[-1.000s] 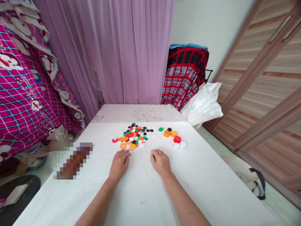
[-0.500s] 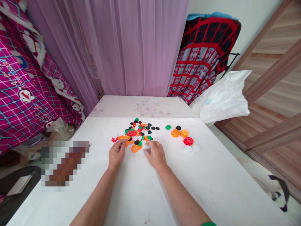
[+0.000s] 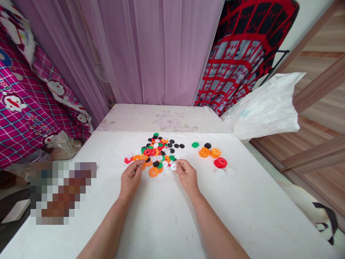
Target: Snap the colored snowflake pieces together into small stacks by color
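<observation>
A pile of notched plastic snowflake discs (image 3: 152,152), in red, orange, green, black and white, lies on the white-covered table (image 3: 161,216). My left hand (image 3: 132,178) is at the pile's near left edge, thumb and fingers pinched beside some orange discs (image 3: 137,157). Whatever it may hold is too small to make out. My right hand (image 3: 188,176) is at the near right edge, its thumb and forefinger closed at the rim of a white snowflake disc (image 3: 173,166). Between the hands lie an orange disc (image 3: 153,172) and a black disc (image 3: 156,164).
Right of the pile lie separate colour groups: a green disc (image 3: 195,144), a black disc (image 3: 207,145), orange discs (image 3: 204,152), red discs (image 3: 220,162) and white discs (image 3: 220,172). A white plastic bag (image 3: 266,106) stands at the table's right edge. A blurred patch (image 3: 64,192) covers the left side.
My right hand has drawn to the right, away from the white discs it covered, with a white disc at its fingertips. My left hand stays pinched near the orange discs. The camera view has shifted slightly.
</observation>
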The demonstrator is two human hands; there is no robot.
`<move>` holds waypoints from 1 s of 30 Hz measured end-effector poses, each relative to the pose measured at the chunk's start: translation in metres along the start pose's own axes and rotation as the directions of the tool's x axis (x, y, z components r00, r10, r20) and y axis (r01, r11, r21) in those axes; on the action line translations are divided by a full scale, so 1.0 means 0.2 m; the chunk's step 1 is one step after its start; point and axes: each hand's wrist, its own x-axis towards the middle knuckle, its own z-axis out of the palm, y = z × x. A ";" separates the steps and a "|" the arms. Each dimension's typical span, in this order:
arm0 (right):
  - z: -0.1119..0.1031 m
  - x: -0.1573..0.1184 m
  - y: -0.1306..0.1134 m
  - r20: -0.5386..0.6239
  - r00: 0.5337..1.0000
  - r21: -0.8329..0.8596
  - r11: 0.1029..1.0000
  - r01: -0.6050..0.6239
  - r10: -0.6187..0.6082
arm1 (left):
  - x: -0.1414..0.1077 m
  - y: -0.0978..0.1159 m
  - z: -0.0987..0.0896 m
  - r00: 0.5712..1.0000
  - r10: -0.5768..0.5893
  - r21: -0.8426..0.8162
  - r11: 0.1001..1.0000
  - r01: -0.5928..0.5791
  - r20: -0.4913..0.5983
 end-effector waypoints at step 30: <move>-0.35 -0.13 -0.03 0.131 0.974 -0.543 0.809 0.226 -0.184 | 0.00 0.00 0.00 1.000 -0.003 0.026 1.000 0.003 0.011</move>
